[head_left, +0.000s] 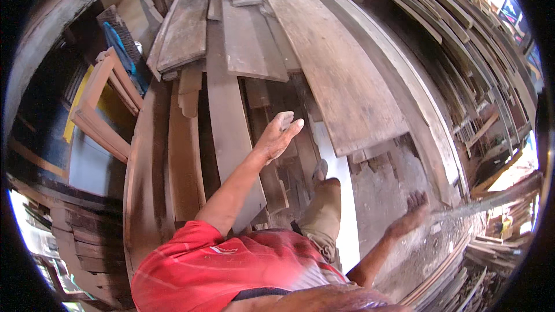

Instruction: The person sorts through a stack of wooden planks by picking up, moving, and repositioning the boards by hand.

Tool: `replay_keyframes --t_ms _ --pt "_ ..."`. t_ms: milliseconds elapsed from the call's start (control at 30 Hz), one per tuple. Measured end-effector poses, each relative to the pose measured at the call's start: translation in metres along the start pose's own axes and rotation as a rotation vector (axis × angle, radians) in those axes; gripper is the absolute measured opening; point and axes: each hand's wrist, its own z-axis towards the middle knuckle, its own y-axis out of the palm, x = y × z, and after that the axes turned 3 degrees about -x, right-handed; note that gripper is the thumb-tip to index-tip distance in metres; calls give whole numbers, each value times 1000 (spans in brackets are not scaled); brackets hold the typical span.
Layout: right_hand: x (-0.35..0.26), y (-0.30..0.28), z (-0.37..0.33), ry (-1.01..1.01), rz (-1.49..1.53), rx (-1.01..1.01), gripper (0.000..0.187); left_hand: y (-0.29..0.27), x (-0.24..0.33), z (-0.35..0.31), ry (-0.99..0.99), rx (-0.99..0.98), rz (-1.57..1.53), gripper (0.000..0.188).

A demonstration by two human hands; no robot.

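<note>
My left hand (280, 137) hangs in the air over the gaps between the planks. Its thumb stands away from the fingers, and I see nothing in it. Ahead of it lies a wide, worn wooden board (324, 52), whose near end overhangs at the right. My right hand (409, 214) is out to the right with its fingers spread, also holding nothing that shows. Beside that hand is the end of a long narrow timber (491, 199); whether they touch I cannot tell. A shorter grey-brown board (251, 40) rests on the stack left of the wide one.
Long planks (222, 104) run away from me. At the left leans a wooden frame (95, 107) near a blue cloth (124, 58). Stacked timber (439, 23) lines the right side. Scrap strips (445, 277) lie at lower right; a white strip (347, 208) passes beside my leg.
</note>
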Motion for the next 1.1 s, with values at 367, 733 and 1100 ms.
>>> replay_keyframes --t_ms 367,733,1100 --pt "37 145 66 218 -29 -99 65 105 -82 77 -279 30 -345 95" --pt "96 186 112 434 433 -50 75 146 -107 113 -305 145 -287 88" --pt "-28 131 75 216 144 -398 65 58 64 4 -339 266 -12 86"
